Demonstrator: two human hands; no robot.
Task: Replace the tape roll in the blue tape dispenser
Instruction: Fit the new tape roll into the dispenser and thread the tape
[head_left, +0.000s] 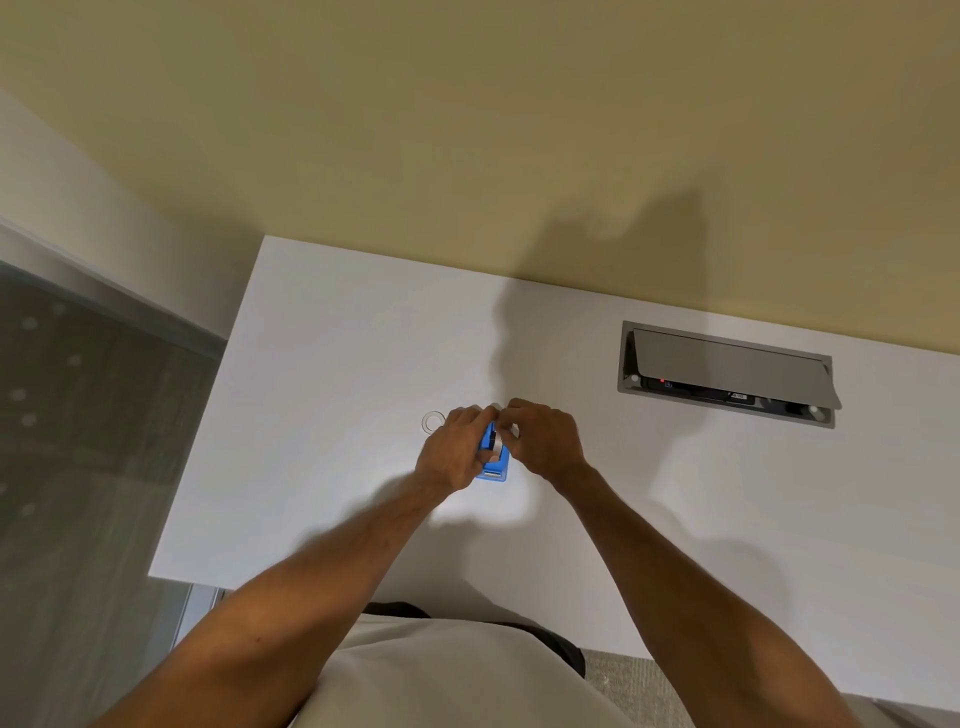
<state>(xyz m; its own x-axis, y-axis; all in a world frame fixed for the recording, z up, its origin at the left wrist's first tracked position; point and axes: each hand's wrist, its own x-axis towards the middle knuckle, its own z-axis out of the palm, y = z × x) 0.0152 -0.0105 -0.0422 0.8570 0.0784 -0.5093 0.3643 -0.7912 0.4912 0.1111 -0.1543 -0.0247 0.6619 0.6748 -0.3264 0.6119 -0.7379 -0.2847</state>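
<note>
Both forearms reach out over the white desk (332, 364); the left hand (451, 453) curls its fingers round the blue tape dispenser (492, 462) near mid-desk, the right hand (545, 439) pinches in at its top (what it grips, I cannot tell). An empty clear ring (432, 422) lies just left of the left hand; the open cable hatch (727, 374) sits far right.

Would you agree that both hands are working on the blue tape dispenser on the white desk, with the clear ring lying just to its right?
Not quite: in the head view the clear ring lies to the left of the blue tape dispenser, beside the left hand. The rest holds: the left hand and right hand are both at the dispenser on the white desk.
</note>
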